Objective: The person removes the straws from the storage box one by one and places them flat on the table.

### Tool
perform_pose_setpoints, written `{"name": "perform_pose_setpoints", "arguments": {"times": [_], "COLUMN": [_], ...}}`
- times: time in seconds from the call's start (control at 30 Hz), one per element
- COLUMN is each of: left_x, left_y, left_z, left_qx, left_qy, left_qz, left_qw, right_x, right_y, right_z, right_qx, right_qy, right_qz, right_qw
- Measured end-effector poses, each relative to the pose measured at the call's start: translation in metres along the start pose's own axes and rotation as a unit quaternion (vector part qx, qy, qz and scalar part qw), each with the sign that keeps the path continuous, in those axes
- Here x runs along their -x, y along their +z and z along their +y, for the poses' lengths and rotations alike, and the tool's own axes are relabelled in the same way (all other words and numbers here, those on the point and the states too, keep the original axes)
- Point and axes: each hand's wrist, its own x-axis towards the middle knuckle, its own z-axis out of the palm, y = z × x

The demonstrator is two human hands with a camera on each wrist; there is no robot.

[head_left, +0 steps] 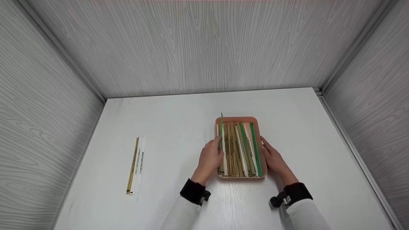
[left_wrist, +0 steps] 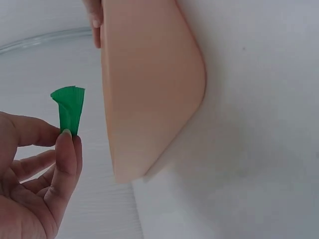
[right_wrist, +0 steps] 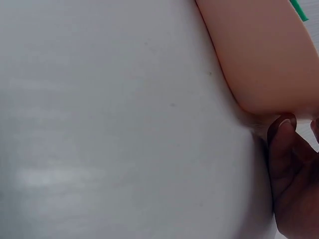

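My left hand [head_left: 211,155] pinches a long, thin green packet [head_left: 221,124] above the left side of a pinkish-orange tray [head_left: 236,119]. In the left wrist view, the packet's flat, flared end [left_wrist: 71,107] sticks up from thumb and fingertip, apart from the tray wall [left_wrist: 149,89]. Slim wrapped packets [head_left: 235,150] in brown, white and green lie lengthwise in the tray, several of them side by side. My right hand [head_left: 276,161] holds the tray by its right side, with curled fingers [right_wrist: 285,144] at its edge in the right wrist view.
To the left on the white table [head_left: 172,127] lie a brown packet [head_left: 133,166] and a white packet with printing [head_left: 139,164], close together. Grey wood-grain panels [head_left: 204,48] wall the table at the back and both sides.
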Motion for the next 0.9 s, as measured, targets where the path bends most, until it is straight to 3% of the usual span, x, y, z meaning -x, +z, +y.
{"name": "perform_pose_setpoints", "arguments": {"times": [0.2,0.37,0.67,0.9], "left_x": [0.009,0.018,0.038,0.058], "left_y": [-0.027,-0.049,-0.081,-0.107], "left_z": [-0.015,-0.033,-0.078,-0.116], "left_qx": [-0.004,0.013,0.011,-0.019], "left_qy": [-0.024,-0.065,-0.14,-0.2], "left_qz": [0.026,0.041,0.071,0.086], "left_qw": [0.9994,0.997,0.9876,0.9758], "right_x": [0.001,0.003,0.004,0.004], "right_y": [-0.001,-0.004,-0.008,-0.009], "right_z": [-0.001,-0.002,-0.003,0.0], "right_qx": [0.008,0.005,-0.042,-0.073], "right_qy": [-0.003,-0.017,-0.008,-0.002], "right_qz": [0.011,0.032,0.018,0.005], "right_qw": [0.9999,0.9993,0.9989,0.9974]}}
